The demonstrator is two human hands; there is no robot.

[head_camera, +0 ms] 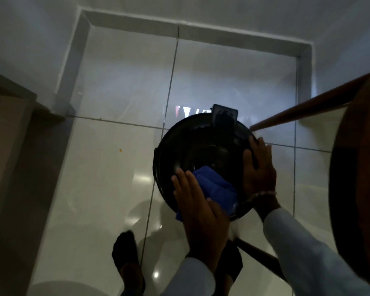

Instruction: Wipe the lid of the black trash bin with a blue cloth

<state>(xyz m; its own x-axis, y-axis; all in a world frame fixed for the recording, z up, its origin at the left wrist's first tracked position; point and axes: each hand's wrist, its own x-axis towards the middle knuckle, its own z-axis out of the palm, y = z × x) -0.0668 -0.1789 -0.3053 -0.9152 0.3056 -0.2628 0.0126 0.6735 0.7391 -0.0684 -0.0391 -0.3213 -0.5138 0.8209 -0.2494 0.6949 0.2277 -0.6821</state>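
A round black trash bin stands on the tiled floor below me, and its glossy lid [203, 146] faces up. The blue cloth [216, 189] lies bunched on the near part of the lid. My left hand [198, 212] lies flat on the cloth's left side, fingers straight, pressing it against the lid. My right hand [259, 169] grips the lid's right rim, thumb on top and fingers around the edge. A beaded bracelet sits on the right wrist. A black pedal [223, 117] sticks out at the bin's far side.
A round brown wooden stool [357, 178] stands close on the right, and its leg [303, 110] reaches to the bin's far right edge. A brown wooden ledge [13, 124] lies on the left. White walls enclose the corner beyond. My dark-socked foot [126, 259] stands on the floor near the bin.
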